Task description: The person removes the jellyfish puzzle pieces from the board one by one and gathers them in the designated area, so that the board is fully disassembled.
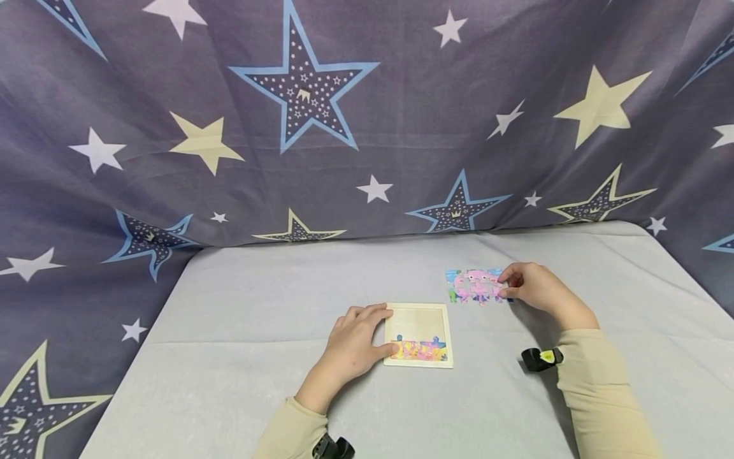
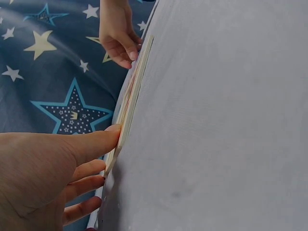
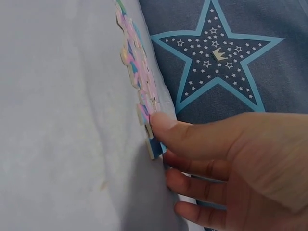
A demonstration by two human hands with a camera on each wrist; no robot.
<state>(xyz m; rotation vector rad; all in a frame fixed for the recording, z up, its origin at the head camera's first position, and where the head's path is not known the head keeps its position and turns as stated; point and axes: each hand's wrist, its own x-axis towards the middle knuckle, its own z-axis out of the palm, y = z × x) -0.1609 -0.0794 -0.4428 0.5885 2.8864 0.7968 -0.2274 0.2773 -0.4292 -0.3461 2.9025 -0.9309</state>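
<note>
A shallow square puzzle tray (image 1: pixel 418 321) with a pale rim lies on the table. Colourful pieces (image 1: pixel 421 350) fill its near strip; its bare bottom shows above them. My left hand (image 1: pixel 354 341) rests at the tray's left side, fingers fairly straight along the rim and thumb on the near left corner. Behind the tray, to the right, lies a joined block of pink and blue jigsaw pieces (image 1: pixel 473 285). My right hand (image 1: pixel 536 290) pinches a jigsaw piece at the block's right end between thumb and bent forefinger. In the right wrist view, the thumb (image 3: pixel 166 123) covers part of that end.
A light grey cloth (image 1: pixel 258 299) with soft creases covers the table. Behind it hangs a dark curtain (image 1: pixel 401 127) printed with stars. Each wrist wears a small black camera, such as the right one (image 1: pixel 539 359).
</note>
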